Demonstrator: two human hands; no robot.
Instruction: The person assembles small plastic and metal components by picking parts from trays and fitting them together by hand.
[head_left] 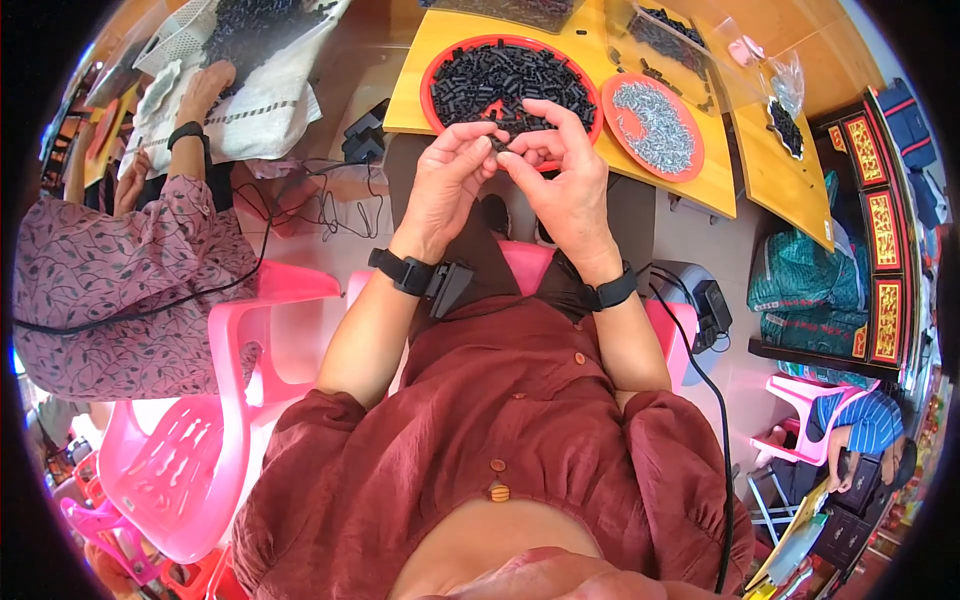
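Observation:
Over the near rim of a red basin (427, 100) heaped with small black plastic parts, my two hands meet at chest height. My left hand (447, 180) is closed, its thumb and fingertips pinching a small dark part (498, 146). My right hand (568, 190) comes in from the other side, its thumb and a finger on the same part while the index finger arches above. Fingertips cover much of the part, so its exact shape is hidden. To the right of the basin, an orange-red plate (695, 125) carries a heap of small silvery metal pieces, seemingly screws.
A clear bin (665, 40) of black parts stands farther back on the yellow table (720, 190). At left, a person (140, 290) works at a cloth-covered table beside a pink chair (180, 470). Black cables (712, 390) hang at my right. Another person (850, 430) sits at far right.

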